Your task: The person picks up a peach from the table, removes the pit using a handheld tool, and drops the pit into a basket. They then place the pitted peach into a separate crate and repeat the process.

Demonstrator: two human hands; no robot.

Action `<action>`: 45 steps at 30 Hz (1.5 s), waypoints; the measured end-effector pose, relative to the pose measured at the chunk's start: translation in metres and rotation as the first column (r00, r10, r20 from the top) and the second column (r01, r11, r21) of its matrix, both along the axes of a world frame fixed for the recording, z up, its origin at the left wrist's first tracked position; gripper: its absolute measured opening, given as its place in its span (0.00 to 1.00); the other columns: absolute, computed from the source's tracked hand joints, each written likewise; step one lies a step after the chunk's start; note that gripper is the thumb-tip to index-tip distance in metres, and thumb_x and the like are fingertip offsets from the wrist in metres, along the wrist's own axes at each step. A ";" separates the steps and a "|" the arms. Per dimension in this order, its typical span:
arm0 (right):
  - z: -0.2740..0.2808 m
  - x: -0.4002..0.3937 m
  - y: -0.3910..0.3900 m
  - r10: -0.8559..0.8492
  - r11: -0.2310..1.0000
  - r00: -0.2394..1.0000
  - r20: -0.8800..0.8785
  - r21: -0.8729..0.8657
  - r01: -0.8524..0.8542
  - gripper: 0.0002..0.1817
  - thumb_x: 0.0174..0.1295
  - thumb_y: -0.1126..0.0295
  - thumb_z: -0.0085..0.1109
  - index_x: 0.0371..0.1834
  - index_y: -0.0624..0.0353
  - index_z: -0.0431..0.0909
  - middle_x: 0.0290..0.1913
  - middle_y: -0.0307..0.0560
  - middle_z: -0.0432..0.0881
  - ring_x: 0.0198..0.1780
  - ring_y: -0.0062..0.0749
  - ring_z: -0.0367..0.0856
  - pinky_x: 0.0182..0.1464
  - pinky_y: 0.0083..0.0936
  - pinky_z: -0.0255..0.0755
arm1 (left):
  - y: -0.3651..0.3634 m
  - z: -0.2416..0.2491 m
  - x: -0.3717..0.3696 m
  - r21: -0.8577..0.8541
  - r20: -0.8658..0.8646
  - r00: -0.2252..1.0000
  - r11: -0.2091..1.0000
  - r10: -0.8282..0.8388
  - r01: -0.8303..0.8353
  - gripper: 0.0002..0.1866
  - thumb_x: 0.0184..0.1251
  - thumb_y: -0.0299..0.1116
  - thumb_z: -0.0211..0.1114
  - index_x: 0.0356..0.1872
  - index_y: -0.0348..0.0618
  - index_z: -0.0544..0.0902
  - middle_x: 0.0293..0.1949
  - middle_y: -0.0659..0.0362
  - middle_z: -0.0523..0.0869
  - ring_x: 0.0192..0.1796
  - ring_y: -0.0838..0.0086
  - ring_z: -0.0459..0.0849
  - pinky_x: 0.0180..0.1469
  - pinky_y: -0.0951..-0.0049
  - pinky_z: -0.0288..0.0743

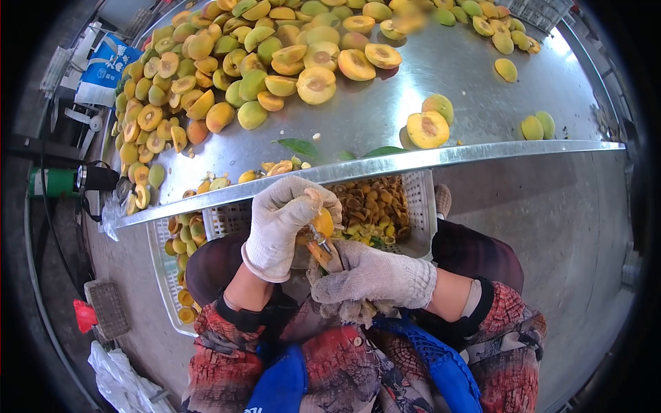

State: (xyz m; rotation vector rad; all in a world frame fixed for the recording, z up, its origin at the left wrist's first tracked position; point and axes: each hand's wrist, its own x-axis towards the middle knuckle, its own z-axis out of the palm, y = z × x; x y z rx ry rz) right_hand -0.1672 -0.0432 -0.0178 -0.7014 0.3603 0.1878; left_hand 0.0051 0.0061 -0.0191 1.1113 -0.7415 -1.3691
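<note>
My left hand (279, 220), in a whitish knit glove, is closed around a yellow peach half (323, 221) just in front of the table edge. My right hand (379, 277), in a dirtier glove, grips a small wooden-handled knife (322, 253). Its metal end points up at the fruit, close to or touching it; fingers partly hide the contact. Below and behind the hands, a white crate (424, 206) holds many brownish and yellow fruit pieces. Another white crate (164, 275) at the left contains peach halves.
A metal table (475, 103) crosses the view ahead, its raised edge just beyond my hands. Heaped peach halves (206, 76) cover its left and far parts. Two green leaves (299, 146) lie near the edge. A green bottle (58, 182) and plastic bags (120, 378) are at the left.
</note>
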 end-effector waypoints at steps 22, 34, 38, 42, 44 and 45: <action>-0.015 0.009 0.011 -0.130 0.862 0.991 -0.011 -0.496 0.107 0.22 0.59 0.65 0.62 0.53 0.62 0.69 0.34 0.52 0.80 0.36 0.43 0.83 0.40 0.37 0.77 | -0.001 -0.004 -0.006 0.074 0.279 0.956 0.990 0.091 -0.116 0.18 0.63 0.44 0.68 0.35 0.35 0.80 0.34 0.54 0.85 0.36 0.72 0.83 0.43 0.73 0.76; -0.032 0.013 0.012 -0.171 0.891 0.983 0.069 -0.415 0.184 0.14 0.61 0.66 0.60 0.46 0.60 0.71 0.31 0.45 0.78 0.26 0.31 0.80 0.28 0.28 0.77 | -0.007 -0.006 -0.014 0.056 0.229 0.952 0.974 0.203 -0.222 0.17 0.65 0.42 0.67 0.37 0.34 0.80 0.33 0.53 0.84 0.35 0.71 0.83 0.41 0.72 0.78; -0.001 0.004 0.000 -0.055 0.998 0.998 -0.044 0.030 0.056 0.12 0.62 0.66 0.61 0.44 0.57 0.72 0.29 0.43 0.79 0.21 0.21 0.77 0.18 0.17 0.72 | -0.006 -0.005 -0.015 0.046 0.198 0.957 0.974 0.210 -0.224 0.19 0.65 0.44 0.67 0.37 0.34 0.80 0.32 0.53 0.84 0.35 0.70 0.83 0.40 0.72 0.78; -0.009 0.002 0.003 -0.060 0.963 0.997 0.056 0.264 0.043 0.15 0.61 0.64 0.65 0.42 0.61 0.72 0.26 0.47 0.80 0.15 0.23 0.75 0.15 0.16 0.70 | -0.003 -0.008 -0.013 -0.033 0.011 0.985 0.984 0.173 -0.172 0.14 0.68 0.39 0.64 0.37 0.35 0.79 0.34 0.54 0.84 0.35 0.72 0.82 0.41 0.73 0.77; -0.006 0.001 0.001 -0.043 0.939 0.998 0.047 0.343 0.025 0.15 0.60 0.65 0.66 0.42 0.60 0.72 0.26 0.47 0.80 0.15 0.22 0.75 0.14 0.16 0.70 | -0.002 -0.006 -0.012 -0.062 -0.033 0.989 0.987 0.146 -0.148 0.17 0.69 0.42 0.62 0.38 0.35 0.79 0.34 0.51 0.84 0.35 0.70 0.83 0.41 0.71 0.78; -0.004 0.001 0.000 -0.032 0.951 0.999 0.038 0.307 0.018 0.15 0.60 0.65 0.66 0.42 0.60 0.72 0.27 0.47 0.80 0.16 0.22 0.75 0.15 0.16 0.70 | -0.001 -0.007 -0.012 -0.077 -0.063 0.987 0.985 0.147 -0.152 0.18 0.70 0.44 0.61 0.38 0.34 0.79 0.34 0.51 0.84 0.35 0.69 0.83 0.41 0.71 0.78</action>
